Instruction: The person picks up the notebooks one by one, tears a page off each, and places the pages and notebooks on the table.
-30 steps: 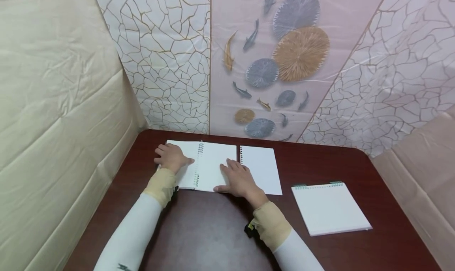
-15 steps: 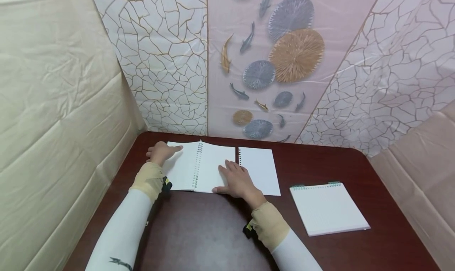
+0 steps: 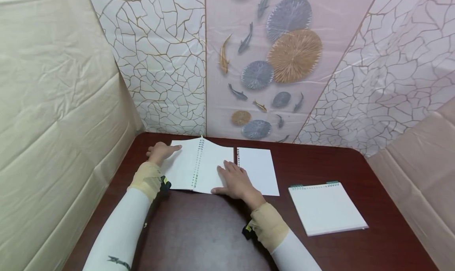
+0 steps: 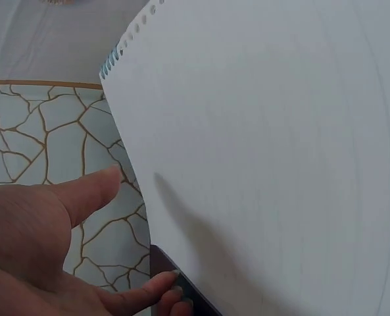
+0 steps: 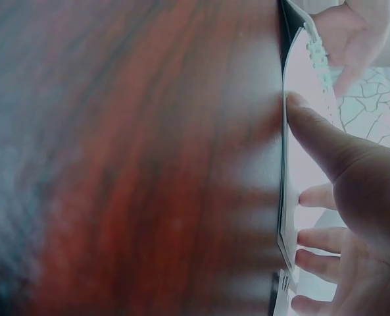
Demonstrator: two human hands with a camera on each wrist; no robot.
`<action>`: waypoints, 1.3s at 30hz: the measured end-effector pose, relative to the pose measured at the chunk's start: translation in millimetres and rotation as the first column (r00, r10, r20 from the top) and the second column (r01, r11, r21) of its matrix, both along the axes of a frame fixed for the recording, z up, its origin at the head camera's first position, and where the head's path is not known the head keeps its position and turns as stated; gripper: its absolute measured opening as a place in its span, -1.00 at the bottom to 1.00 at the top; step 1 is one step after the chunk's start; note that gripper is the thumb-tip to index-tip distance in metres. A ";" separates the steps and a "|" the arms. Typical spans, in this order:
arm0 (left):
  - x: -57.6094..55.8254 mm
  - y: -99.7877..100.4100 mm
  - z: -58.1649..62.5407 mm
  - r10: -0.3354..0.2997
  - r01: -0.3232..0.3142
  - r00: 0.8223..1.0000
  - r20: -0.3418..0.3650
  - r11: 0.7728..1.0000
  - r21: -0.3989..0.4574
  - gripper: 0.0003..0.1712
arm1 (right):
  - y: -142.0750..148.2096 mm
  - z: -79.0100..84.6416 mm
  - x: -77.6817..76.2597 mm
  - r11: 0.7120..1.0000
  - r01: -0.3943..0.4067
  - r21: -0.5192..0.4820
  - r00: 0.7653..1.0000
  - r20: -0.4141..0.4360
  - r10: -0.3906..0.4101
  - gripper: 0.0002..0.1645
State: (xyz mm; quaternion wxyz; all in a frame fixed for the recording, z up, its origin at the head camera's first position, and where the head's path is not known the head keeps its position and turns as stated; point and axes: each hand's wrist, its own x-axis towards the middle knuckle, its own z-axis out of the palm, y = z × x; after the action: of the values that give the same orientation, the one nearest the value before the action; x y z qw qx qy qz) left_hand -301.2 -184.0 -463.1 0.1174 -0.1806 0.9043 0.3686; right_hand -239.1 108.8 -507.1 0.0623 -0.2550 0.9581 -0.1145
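Note:
A spiral notebook (image 3: 185,164) lies spread open with blank white pages, its wire spine (image 3: 198,160) arched up a little from the table. My left hand (image 3: 158,152) is at its left edge, thumb extended apart from the fingers. In the left wrist view, these fingertips (image 4: 171,280) touch the dark cover edge beside the large white page (image 4: 260,145). On the right page rests my right hand (image 3: 234,179) with spread fingers. The right wrist view has its thumb (image 5: 319,131) along the notebook's near edge and its other fingertips on the page.
Just right of the open notebook lies another white pad (image 3: 261,172) with holes along its left side. A third spiral notebook (image 3: 328,207), turned at an angle, sits at the right on the dark red table (image 3: 213,231). Patterned sheets (image 3: 170,65) hang behind the table.
My left hand has moved left from over the left page to its outer edge. The notebook's spine and pages have risen somewhat. My right hand has stayed on the right page.

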 end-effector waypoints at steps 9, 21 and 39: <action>-2.2 3.2 -3.4 0.028 -0.028 1.000 0.008 0.999 0.036 0.08 | -0.7 0.2 0.1 1.000 -0.003 0.028 1.000 -0.002 0.003 0.11; -4.8 2.3 -4.2 -0.152 0.150 0.988 0.000 0.979 -0.140 0.15 | -1.2 -1.0 -1.2 0.999 0.003 0.042 1.000 0.004 -0.003 0.11; -46.3 -24.0 -9.7 -0.510 0.507 0.855 0.093 0.786 -0.355 -0.30 | 0.8 2.5 3.4 0.999 0.018 0.039 1.000 0.006 -0.018 0.12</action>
State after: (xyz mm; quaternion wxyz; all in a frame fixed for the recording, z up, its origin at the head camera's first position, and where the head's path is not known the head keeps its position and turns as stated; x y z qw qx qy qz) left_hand -347.5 -208.1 -472.7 0.1726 0.0521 0.9723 0.1488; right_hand -235.7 109.7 -504.6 0.0692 -0.2448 0.9622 -0.0970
